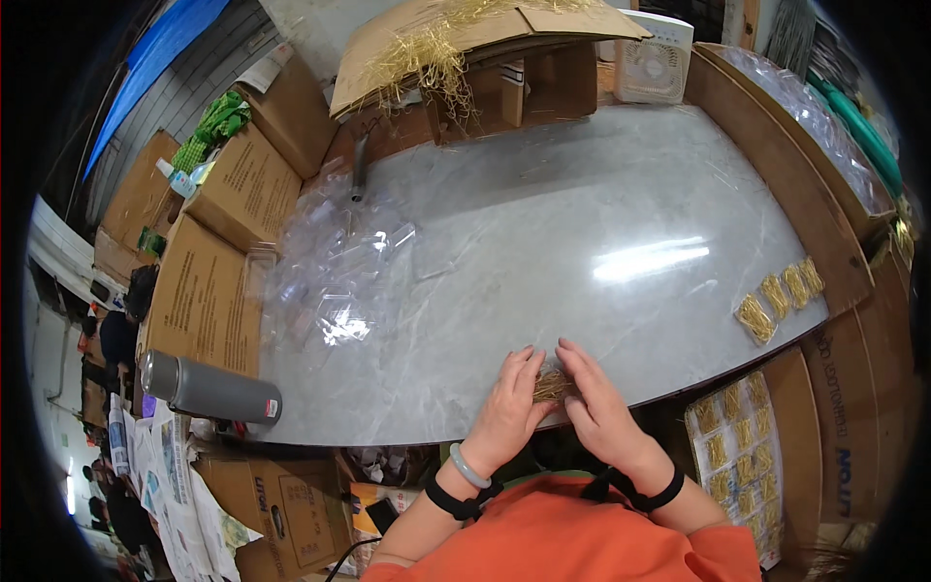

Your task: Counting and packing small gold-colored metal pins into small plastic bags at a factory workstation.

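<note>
At the near edge of the table, a small bundle of thin gold strands (pixel 551 387) lies between my two hands. My left hand (pixel 502 411) closes on it from the left, fingers together and pointing away from me. From the right, my right hand (pixel 603 412) holds the same bundle, its fingers stretched along the side. The palms partly hide the bundle, so whether it sits in a clear case cannot be made out. Several small clear packs of gold strands (pixel 755 319) stand in a row at the table's right edge.
Clear plastic cases (pixel 335 257) are heaped on the left of the grey table (pixel 543 242). A grey bottle (pixel 211 386) lies at the left corner. Loose gold strands (pixel 427 63) top a cardboard box at the back, beside a white fan (pixel 655 60). A tray of packs (pixel 742 456) sits low right.
</note>
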Demonstrator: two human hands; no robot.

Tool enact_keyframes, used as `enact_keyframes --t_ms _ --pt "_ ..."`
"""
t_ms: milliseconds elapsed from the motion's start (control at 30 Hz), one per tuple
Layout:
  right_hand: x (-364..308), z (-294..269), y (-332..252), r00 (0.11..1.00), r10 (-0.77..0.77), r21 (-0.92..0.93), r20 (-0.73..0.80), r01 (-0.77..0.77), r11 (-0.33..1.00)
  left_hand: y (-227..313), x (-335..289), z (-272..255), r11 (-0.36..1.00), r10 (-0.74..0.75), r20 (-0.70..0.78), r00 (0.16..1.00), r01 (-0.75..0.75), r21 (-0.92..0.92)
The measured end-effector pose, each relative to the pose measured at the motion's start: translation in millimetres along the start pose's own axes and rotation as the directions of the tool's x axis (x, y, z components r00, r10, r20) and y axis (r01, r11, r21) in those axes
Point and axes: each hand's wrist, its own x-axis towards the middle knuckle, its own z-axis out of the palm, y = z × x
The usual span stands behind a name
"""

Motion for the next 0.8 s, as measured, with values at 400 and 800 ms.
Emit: enact_keyframes --t_ms 400,800 --pt "2.8 -3.5 13.1 0.953 -0.239 -0.483 0.184 0.299 0.823 -12.3 -2.0 -23.7 0.995 0.071 0.084 0.994 -0.065 -0.081" --pt "-0.5 17.4 10.1 0.957 -0.279 -0.569 0.081 0.274 0.775 17.1 -11.5 -12.2 0.997 -0.072 -0.171 0.983 0.066 -0.043"
